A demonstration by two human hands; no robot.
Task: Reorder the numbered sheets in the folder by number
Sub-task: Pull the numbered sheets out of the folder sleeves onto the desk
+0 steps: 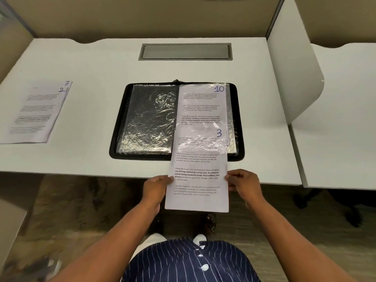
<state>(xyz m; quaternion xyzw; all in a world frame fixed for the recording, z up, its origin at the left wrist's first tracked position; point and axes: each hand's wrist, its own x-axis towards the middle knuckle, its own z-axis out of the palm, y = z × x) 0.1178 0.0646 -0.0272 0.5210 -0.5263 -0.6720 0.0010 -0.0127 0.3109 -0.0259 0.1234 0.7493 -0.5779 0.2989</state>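
Just one cam here, worn on the person's head, looking fwd and steeply down over the near edge of the tabletop. Wide-angle lens, so the far corners are bowing. The open folder is sitting mid-frame, fairly near. The left hand and right hand, pinching sheet 3, are showing even closer, w/ the person's striped shirt filling the bottom.

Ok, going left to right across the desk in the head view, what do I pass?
Loose sheets topped by number 2 → empty plastic sleeve of the open folder → sheet numbered 10 → white divider panel. The sheet numbered 3 overlaps the folder, so it is left out.
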